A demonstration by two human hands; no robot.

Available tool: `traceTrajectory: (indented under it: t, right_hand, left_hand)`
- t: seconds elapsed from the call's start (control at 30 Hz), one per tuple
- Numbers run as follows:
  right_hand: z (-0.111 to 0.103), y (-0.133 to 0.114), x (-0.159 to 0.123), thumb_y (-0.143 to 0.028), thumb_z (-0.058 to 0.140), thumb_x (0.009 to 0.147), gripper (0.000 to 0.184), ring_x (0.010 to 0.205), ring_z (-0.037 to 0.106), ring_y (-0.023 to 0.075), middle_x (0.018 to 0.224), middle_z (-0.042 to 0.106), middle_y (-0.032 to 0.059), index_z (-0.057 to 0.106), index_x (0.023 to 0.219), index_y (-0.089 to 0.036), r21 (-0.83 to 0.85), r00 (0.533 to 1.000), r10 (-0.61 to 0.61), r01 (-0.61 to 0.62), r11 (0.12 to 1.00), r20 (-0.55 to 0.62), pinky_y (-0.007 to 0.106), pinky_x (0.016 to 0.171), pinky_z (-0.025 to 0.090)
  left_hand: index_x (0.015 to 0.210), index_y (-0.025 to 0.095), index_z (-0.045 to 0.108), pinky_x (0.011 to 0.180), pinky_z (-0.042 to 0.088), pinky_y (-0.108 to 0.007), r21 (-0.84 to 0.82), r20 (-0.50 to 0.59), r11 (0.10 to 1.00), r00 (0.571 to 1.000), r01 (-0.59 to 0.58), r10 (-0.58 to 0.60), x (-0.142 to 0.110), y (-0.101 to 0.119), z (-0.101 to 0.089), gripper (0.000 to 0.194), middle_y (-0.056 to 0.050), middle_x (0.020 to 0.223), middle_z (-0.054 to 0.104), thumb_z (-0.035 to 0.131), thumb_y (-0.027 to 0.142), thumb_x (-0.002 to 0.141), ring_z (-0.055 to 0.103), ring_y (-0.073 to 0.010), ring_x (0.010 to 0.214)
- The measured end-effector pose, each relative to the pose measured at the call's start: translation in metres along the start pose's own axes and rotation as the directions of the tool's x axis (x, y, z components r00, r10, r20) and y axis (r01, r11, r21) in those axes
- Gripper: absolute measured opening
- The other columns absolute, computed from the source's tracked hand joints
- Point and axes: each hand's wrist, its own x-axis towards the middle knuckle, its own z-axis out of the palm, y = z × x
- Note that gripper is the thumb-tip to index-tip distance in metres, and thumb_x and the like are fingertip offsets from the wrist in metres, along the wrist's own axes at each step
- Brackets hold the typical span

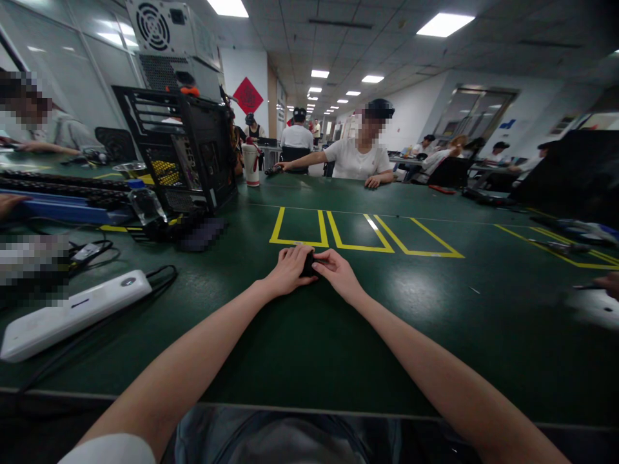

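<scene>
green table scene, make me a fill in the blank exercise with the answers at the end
The left hand and right hand hold a small object coloured ____.
The number of yellow tape outlines just beyond the hands is ____.
The long white device lies on the person's ____ side.
In this view, the cup stands to the ____ of the computer case.
Missing words: black; three; left; right.

Workshop-like office, computer case [196, 148] on taped worktable [387, 309]

Head-height view, forward and down.
</scene>
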Motion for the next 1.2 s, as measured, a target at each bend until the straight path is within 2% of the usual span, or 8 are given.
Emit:
traceTrajectory:
  t: [0.23, 0.37, 0.57, 0.8, 1.0, 1.1, 1.2]
  right_hand:
    - [-0.0010, 0.0063, 0.0019, -0.023, 0.059, 0.070, 0.030, 0.099, 0.054, 0.0169, 0.105, 0.056, 0.0053, 0.051, 0.098, -0.019, -0.041, 0.998, 0.060, -0.060, 0.997, -0.005, 0.038, 0.093, 0.040]
    - [-0.0012, 0.0045, -0.0002, -0.023, 0.061, 0.068, 0.029, 0.101, 0.054, 0.0173, 0.102, 0.055, 0.0034, 0.050, 0.095, -0.020, -0.023, 0.999, 0.035, -0.034, 0.999, 0.022, 0.036, 0.090, 0.042]
    - [0.0006, 0.0033, -0.0003, -0.026, 0.058, 0.070, 0.019, 0.092, 0.057, 0.0147, 0.092, 0.056, 0.0010, 0.051, 0.087, -0.020, -0.012, 1.000, 0.001, -0.001, 1.000, -0.005, 0.034, 0.089, 0.043]
    - [0.0006, 0.0024, -0.0001, -0.021, 0.057, 0.071, 0.034, 0.105, 0.051, 0.0175, 0.110, 0.053, 0.0054, 0.049, 0.103, -0.020, -0.069, 0.999, 0.035, -0.033, 0.997, 0.024, 0.038, 0.095, 0.038]
    - [0.0022, -0.0033, -0.0045, -0.022, 0.058, 0.069, 0.026, 0.098, 0.054, 0.0160, 0.100, 0.053, 0.0019, 0.049, 0.093, -0.021, -0.014, 0.998, 0.026, -0.025, 1.000, 0.049, 0.033, 0.087, 0.045]
    - [0.0026, -0.0021, -0.0036, -0.023, 0.056, 0.071, 0.021, 0.095, 0.056, 0.0154, 0.096, 0.054, 0.0016, 0.050, 0.091, -0.021, -0.027, 1.000, 0.011, -0.010, 1.000, 0.018, 0.033, 0.088, 0.044]
    - [0.0029, 0.0004, -0.0015, -0.020, 0.057, 0.071, 0.026, 0.098, 0.054, 0.0155, 0.100, 0.053, 0.0027, 0.049, 0.095, -0.021, -0.035, 1.000, -0.007, 0.007, 0.999, -0.003, 0.034, 0.092, 0.041]
  left_hand:
    - [0.116, 0.020, 0.029, 0.090, 0.028, -0.042, 0.007, -0.006, 1.000, 1.000, 0.006, -0.006, 0.0001, -0.0014, 0.0020, 0.055, -0.009, 0.115, 0.043, 0.058, 0.033, 0.071, 0.041, -0.0257, 0.107]
    - [0.115, 0.021, 0.030, 0.089, 0.029, -0.041, 0.010, -0.012, 1.000, 1.000, -0.001, 0.001, -0.0003, -0.0012, 0.0015, 0.052, -0.009, 0.114, 0.043, 0.057, 0.033, 0.072, 0.041, -0.0250, 0.107]
    - [0.115, 0.021, 0.030, 0.089, 0.028, -0.042, 0.014, -0.010, 1.000, 1.000, 0.004, -0.004, -0.0006, -0.0013, 0.0013, 0.053, -0.009, 0.115, 0.042, 0.057, 0.034, 0.072, 0.041, -0.0258, 0.107]
    - [0.116, 0.021, 0.029, 0.089, 0.028, -0.042, 0.007, 0.006, 1.000, 1.000, 0.016, -0.016, -0.0002, -0.0009, 0.0007, 0.053, -0.009, 0.115, 0.042, 0.056, 0.033, 0.072, 0.041, -0.0261, 0.106]
    - [0.115, 0.022, 0.030, 0.090, 0.028, -0.042, -0.008, 0.009, 1.000, 1.000, 0.022, -0.022, -0.0003, 0.0006, -0.0013, 0.050, -0.008, 0.114, 0.042, 0.056, 0.030, 0.072, 0.041, -0.0256, 0.107]
    - [0.115, 0.021, 0.030, 0.090, 0.028, -0.043, -0.006, 0.013, 1.000, 1.000, 0.019, -0.019, -0.0002, 0.0007, -0.0011, 0.050, -0.009, 0.115, 0.042, 0.055, 0.033, 0.073, 0.041, -0.0259, 0.107]
    - [0.115, 0.021, 0.031, 0.089, 0.029, -0.043, 0.005, 0.012, 1.000, 1.000, 0.027, -0.027, 0.0003, 0.0002, 0.0003, 0.051, -0.009, 0.115, 0.042, 0.056, 0.033, 0.072, 0.041, -0.0266, 0.107]
